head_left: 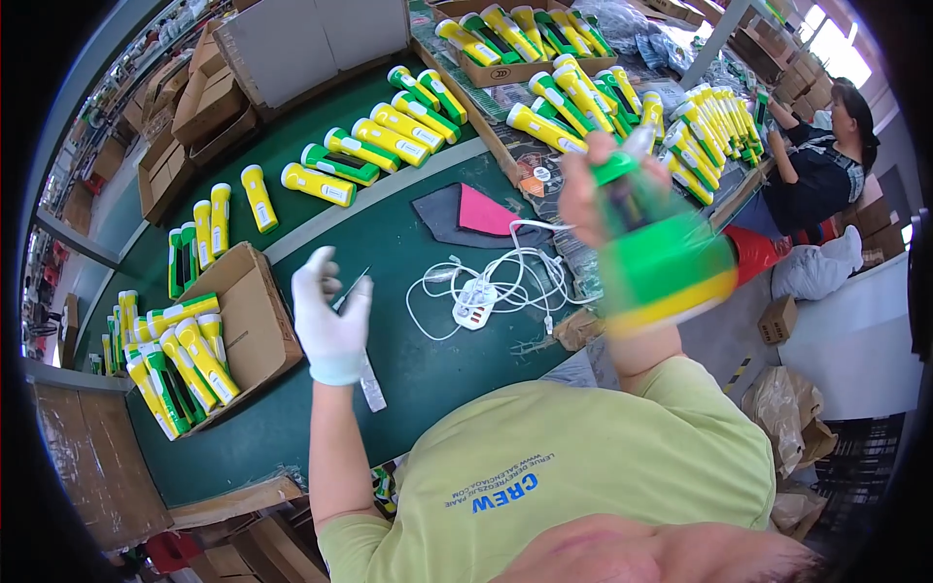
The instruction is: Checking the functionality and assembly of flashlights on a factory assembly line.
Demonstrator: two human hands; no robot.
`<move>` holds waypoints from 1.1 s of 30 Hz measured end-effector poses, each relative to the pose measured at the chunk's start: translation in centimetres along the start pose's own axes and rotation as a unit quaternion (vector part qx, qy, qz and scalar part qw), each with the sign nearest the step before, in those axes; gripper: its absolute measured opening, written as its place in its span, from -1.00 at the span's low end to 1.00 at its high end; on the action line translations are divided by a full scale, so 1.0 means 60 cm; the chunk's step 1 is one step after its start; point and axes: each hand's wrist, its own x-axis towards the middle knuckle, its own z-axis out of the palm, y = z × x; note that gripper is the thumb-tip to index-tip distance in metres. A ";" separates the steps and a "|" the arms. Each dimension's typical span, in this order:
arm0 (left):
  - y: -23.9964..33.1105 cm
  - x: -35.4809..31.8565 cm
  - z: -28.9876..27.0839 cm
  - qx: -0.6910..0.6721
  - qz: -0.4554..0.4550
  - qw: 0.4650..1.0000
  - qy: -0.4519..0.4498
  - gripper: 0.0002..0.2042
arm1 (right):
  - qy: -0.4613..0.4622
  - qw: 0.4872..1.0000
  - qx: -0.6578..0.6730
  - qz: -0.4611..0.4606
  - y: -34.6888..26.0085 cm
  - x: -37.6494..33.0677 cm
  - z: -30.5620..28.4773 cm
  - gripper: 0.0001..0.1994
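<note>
My right hand is raised at the right of the bench, closed around a green and yellow flashlight. Motion smears both, and the flashlight's wide end points down toward me. My left hand, in a white glove, hovers over the green bench with fingers stretched and thumb apart. A thin dark pointed tool shows between thumb and fingers; whether it is touched is unclear. Below the wrist lies a pale flat strip. Ahead, a curved row of yellow and green flashlights lies on the bench.
A white power strip with tangled cables lies mid-bench by a grey and pink cloth. At left stands an open cardboard box of flashlights. More flashlights crowd the right table, where another person works.
</note>
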 end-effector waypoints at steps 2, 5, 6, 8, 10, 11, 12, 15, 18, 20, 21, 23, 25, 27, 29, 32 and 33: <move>-0.064 -0.001 -0.008 -0.183 -0.199 0.963 -0.022 -0.64 | 0.112 0.933 -0.343 0.014 -0.019 -0.009 -0.008 -0.62; -0.060 0.002 -0.008 -0.216 -0.165 0.962 0.018 -0.77 | 0.088 0.720 -0.682 0.090 0.029 -0.021 -0.023 -0.73; -0.034 0.003 -0.004 -0.230 -0.140 0.963 -0.005 -0.80 | 0.116 0.787 -0.592 0.129 0.044 -0.023 -0.013 -0.71; 0.024 0.002 0.005 -0.081 0.038 0.991 -0.098 -0.75 | 0.105 0.793 -0.588 0.122 0.076 -0.031 -0.003 -0.68; 0.091 0.002 0.018 0.015 0.216 0.959 -0.184 -0.58 | 0.083 0.769 -0.619 0.138 0.098 -0.032 0.008 -0.64; 0.103 -0.005 0.036 0.014 0.222 0.956 -0.193 -0.53 | 0.097 0.779 -0.600 0.155 0.104 -0.031 0.019 -0.63; 0.098 -0.015 0.052 0.015 0.210 0.956 -0.203 -0.48 | 0.097 0.772 -0.606 0.167 0.109 -0.031 0.028 -0.61; 0.085 -0.035 0.078 -0.029 0.085 0.971 -0.223 -0.54 | 0.092 0.722 -0.676 0.117 0.117 -0.032 0.028 -0.51; 0.016 -0.032 0.107 -0.423 -0.284 0.835 -0.206 -0.61 | 0.186 0.729 -0.634 0.180 0.110 -0.043 0.014 -0.46; -0.020 -0.006 0.101 -0.550 -0.438 0.702 -0.114 -0.60 | 0.150 0.785 -0.561 0.216 0.096 -0.059 -0.013 -0.54; -0.028 -0.005 0.094 -0.566 -0.449 0.684 -0.099 -0.61 | 0.117 0.828 -0.486 0.252 0.088 -0.065 -0.022 -0.61; -0.031 -0.021 0.090 -0.567 -0.457 0.677 -0.108 -0.62 | 0.128 0.835 -0.459 0.276 0.079 -0.071 -0.023 -0.73; -0.025 -0.032 0.086 -0.551 -0.456 0.692 -0.098 -0.59 | 0.194 0.843 -0.434 0.252 0.083 -0.070 -0.023 -0.80; -0.013 -0.041 0.085 -0.542 -0.460 0.700 -0.072 -0.56 | 0.180 0.832 -0.482 0.208 0.104 -0.072 -0.020 -0.82; -0.009 -0.043 0.090 -0.535 -0.455 0.707 -0.079 -0.62 | 0.176 0.830 -0.478 0.227 0.143 -0.084 -0.006 -0.83; 0.006 -0.043 0.099 -0.524 -0.444 0.723 -0.078 -0.64 | -0.066 0.645 -0.759 0.061 0.188 -0.083 0.013 -0.85; -0.004 -0.045 0.109 -0.533 -0.434 0.723 -0.074 -0.65 | -0.091 0.605 -0.791 0.024 0.195 -0.079 0.016 -0.84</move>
